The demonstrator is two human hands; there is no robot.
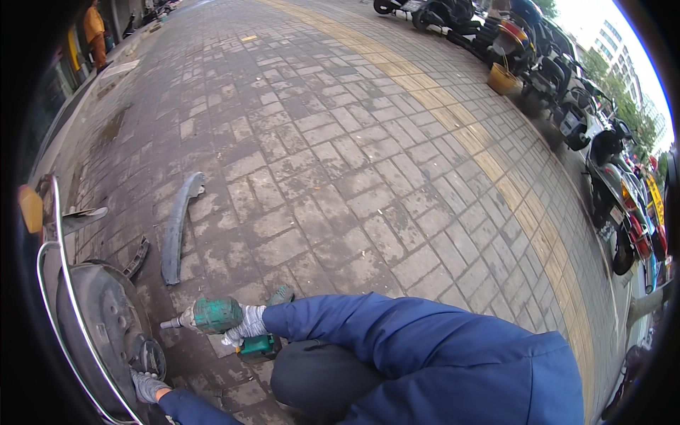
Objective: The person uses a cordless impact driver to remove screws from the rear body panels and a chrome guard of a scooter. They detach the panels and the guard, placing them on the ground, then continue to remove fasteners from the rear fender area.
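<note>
My right hand (248,323), in a grey-white knitted glove, is closed around the handle of a green cordless impact wrench (216,315). The tool's silver nose points left toward a scuffed black vehicle part (106,304) with several holes, and a small gap separates them. My left hand (146,387), gloved the same way, grips the lower edge of that part beside a round dark piece (149,358). Some of its fingers are hidden against the part. A bent chrome bar (74,290) runs in front of the black part.
On the paving lies a long curved grey plastic strip (180,230), with a short black piece (137,258) nearby. My dark-clad knee (319,379) is close under the right arm. Parked scooters (552,78) and a yellow bucket (501,79) line the right. A person in orange (94,32) stands far left.
</note>
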